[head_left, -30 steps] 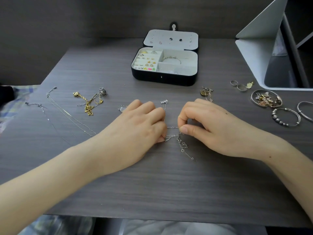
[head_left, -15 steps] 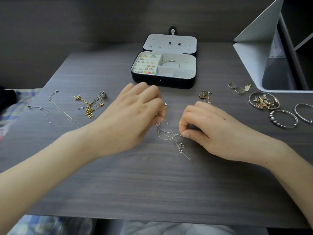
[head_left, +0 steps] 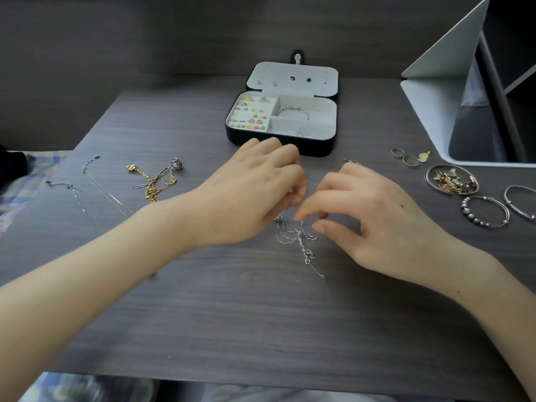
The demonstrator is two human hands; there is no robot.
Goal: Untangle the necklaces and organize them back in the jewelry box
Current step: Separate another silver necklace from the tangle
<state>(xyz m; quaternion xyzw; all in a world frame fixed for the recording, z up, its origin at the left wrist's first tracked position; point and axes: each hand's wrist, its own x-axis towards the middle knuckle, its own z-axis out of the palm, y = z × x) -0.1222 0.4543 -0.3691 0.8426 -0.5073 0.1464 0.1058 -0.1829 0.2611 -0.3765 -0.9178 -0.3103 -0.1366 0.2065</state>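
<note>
The left hand pinches the tangled silver necklaces in its curled fingers. They hang down to the surface, just in front of the open jewelry box. The right hand is loose, with thumb and first finger apart right beside them, holding nothing. I think a hard tug could pull the tangle tighter, or even snap one. A moment ago the right hand was pinched shut there, and both hands sat lower. Now the left one is lifted.
</note>
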